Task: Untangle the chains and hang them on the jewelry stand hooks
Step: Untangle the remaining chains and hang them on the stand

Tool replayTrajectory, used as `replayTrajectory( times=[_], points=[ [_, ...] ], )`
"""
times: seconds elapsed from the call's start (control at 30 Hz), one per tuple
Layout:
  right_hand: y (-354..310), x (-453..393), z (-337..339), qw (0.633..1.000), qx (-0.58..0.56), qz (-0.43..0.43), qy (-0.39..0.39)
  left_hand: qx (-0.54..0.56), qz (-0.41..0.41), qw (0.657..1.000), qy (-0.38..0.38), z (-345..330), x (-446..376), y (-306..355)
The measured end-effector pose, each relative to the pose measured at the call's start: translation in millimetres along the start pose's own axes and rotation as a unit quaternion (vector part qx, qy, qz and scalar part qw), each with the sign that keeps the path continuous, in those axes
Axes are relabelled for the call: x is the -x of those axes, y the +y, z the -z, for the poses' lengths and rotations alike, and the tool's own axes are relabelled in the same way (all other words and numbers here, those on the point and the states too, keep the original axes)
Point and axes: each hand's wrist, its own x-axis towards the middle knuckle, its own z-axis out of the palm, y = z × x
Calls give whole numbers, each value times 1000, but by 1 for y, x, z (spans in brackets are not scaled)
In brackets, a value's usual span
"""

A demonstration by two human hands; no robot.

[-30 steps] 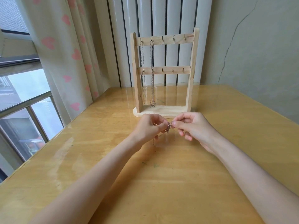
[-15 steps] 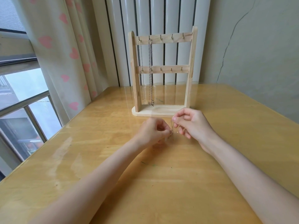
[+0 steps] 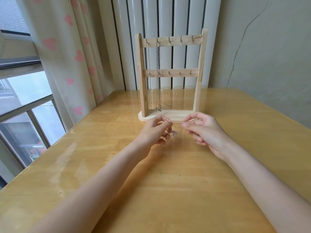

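A wooden jewelry stand [image 3: 199,71] with two rows of small hooks stands at the back of the table. Two silver chains [image 3: 158,74] hang from the two leftmost top hooks, one ending in a bow pendant near the base. In front of the stand, my left hand [image 3: 155,132] pinches a fine chain with a small pendant [image 3: 174,132] dangling at its fingertips. My right hand [image 3: 203,130] is a little to the right, thumb and forefinger pinched; a very thin chain strand between the hands is too faint to confirm.
The wooden table [image 3: 168,182] is glossy and extends toward me. A curtain with pink hearts [image 3: 67,56] and a window [image 3: 21,106] lie to the left, a white radiator [image 3: 168,22] behind the stand, a grey wall [image 3: 269,56] to the right.
My hands, which were touching around the tangled chain, have drawn apart sideways. The pendant now hangs from my left fingers.
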Motion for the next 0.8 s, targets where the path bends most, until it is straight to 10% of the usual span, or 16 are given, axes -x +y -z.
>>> replayTrajectory(
  times=[0.33,0.53,0.8],
  points=[
    [0,-5,7,992,-94,-2,86,-100,-55,992,-45,0,-1,-6],
    [-2,-7,12,943,-328,-49,42,-41,-2,995,-93,10,-1,-6],
    [-3,-5,9,961,-270,-53,-35,46,27,997,-58,8,0,-4]
  ],
)
